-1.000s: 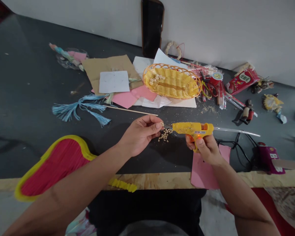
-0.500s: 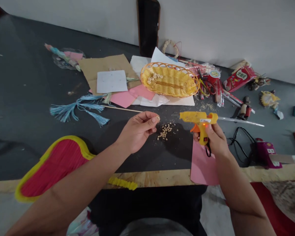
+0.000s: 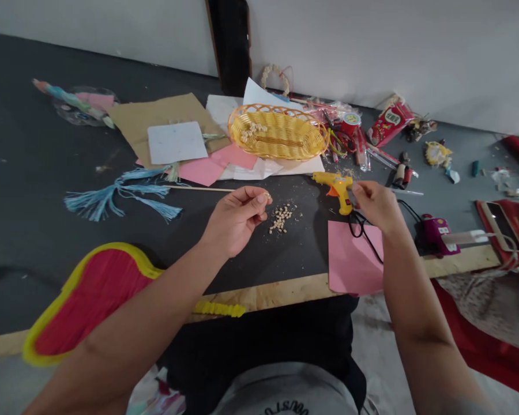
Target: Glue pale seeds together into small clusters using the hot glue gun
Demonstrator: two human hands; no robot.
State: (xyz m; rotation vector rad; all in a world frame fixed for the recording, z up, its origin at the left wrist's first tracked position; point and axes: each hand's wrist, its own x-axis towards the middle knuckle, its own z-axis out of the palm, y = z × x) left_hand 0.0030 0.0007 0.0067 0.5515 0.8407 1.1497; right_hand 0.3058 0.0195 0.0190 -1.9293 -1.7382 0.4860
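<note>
My left hand (image 3: 237, 222) is closed, thumb and forefinger pinching a small pale piece (image 3: 268, 196) at the fingertips. A thin wooden stick (image 3: 203, 188) runs behind it; I cannot tell whether the fingers touch it. Just right lies a pile of small pale bits (image 3: 281, 219). Beyond them is a yellow glue gun (image 3: 335, 184) with an orange trigger, its light glowing. My right hand (image 3: 376, 204) is off the grip, fingers curled together at the gun's rear, over the clear glue stick (image 3: 409, 192). What those fingers hold is hidden.
A yellow woven basket (image 3: 281, 147) holds several pale bits at the back. Left are a blue tassel (image 3: 99, 199) and a red panel edged in yellow (image 3: 90, 300). Pink paper (image 3: 354, 259) overhangs the front edge, with the black cord across it. A purple power block (image 3: 436, 227) stands right.
My right hand has let go of the glue gun's grip and shifted to its rear. The gun sits slightly farther from me. My left hand keeps its pinch. The view has swung right.
</note>
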